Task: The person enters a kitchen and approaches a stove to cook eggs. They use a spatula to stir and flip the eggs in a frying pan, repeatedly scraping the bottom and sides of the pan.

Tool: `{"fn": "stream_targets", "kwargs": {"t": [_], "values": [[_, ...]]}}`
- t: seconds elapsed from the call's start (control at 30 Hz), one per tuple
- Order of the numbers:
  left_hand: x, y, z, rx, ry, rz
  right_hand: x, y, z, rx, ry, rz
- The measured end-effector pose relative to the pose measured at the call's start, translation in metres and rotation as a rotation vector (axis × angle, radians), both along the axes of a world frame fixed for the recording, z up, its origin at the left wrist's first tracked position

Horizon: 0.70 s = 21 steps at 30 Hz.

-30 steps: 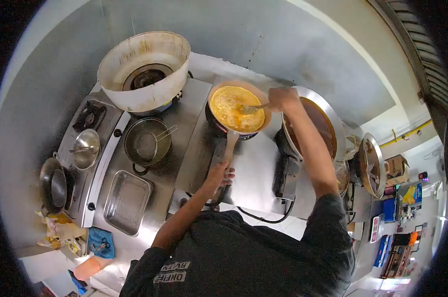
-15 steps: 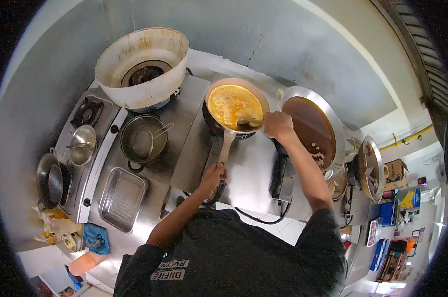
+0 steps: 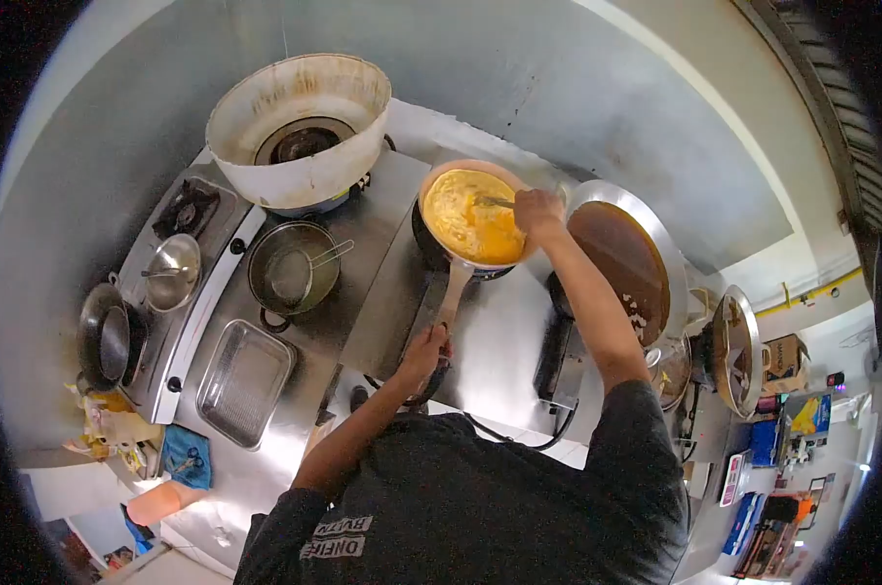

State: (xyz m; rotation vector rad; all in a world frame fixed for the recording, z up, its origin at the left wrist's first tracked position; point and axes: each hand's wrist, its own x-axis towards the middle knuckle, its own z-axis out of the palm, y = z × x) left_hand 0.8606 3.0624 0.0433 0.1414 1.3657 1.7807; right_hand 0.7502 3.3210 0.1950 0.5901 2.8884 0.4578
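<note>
While the left hand (image 3: 426,353) grips the handle (image 3: 458,285) of the pan (image 3: 510,179), the right hand (image 3: 538,212) clasps a utensil (image 3: 497,202) over its yellow mixture (image 3: 475,222); the pan sits left of the wide pot (image 3: 648,213).

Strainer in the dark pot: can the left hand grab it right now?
Probably not this instant: the left hand is wrapped around the pan handle. If it let go, the way looks free, since the strainer pokes past the rim of the dark pot.
</note>
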Motion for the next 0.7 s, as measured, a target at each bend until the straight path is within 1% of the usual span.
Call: {"fn": "stream_targets", "kwargs": {"t": [0.1,0.23,0.3,0.33,0.4,0.43,0.5,0.53,0.57,0.6,0.63,0.67,0.7], "values": [[0.000,0.000,0.002,-0.062,0.010,0.006,-0.007,0.019,-0.004,0.039,0.003,0.066],[0.000,0.000,0.007,-0.052,-0.008,0.018,0.011,0.028,0.034,0.021,0.078,0.155],[0.001,0.001,0.006,-0.020,-0.013,0.047,0.022,0.028,0.062,-0.076,0.026,0.033],[0.001,0.002,0.004,-0.019,-0.014,0.044,0.029,0.028,0.075,-0.075,0.026,0.030],[-0.001,0.002,-0.003,-0.009,-0.017,0.015,0.042,0.029,0.094,-0.164,-0.188,0.081],[-0.001,0.002,-0.003,-0.007,-0.016,0.012,0.047,0.033,0.093,-0.162,-0.188,0.077],[-0.002,0.002,-0.002,-0.003,-0.026,-0.001,0.056,0.038,0.086,-0.261,-0.248,0.139],[-0.001,0.003,-0.003,-0.003,-0.025,-0.002,0.060,0.029,0.090,-0.303,-0.313,0.093],[0.000,0.004,-0.003,-0.015,-0.025,0.029,0.061,0.031,0.082,-0.303,-0.312,0.093],[0.001,0.005,-0.004,-0.029,-0.024,0.060,0.060,0.036,0.065,-0.362,-0.304,0.113],[0.001,0.004,-0.001,-0.030,-0.022,0.061,0.061,0.033,0.059,-0.420,-0.295,0.133],[0.001,0.003,0.001,-0.036,-0.036,0.057,0.061,0.029,0.054,-0.421,-0.293,0.136],[0.000,0.002,0.003,-0.043,-0.051,0.052,0.060,0.022,0.046,-0.463,-0.221,0.188]]}}
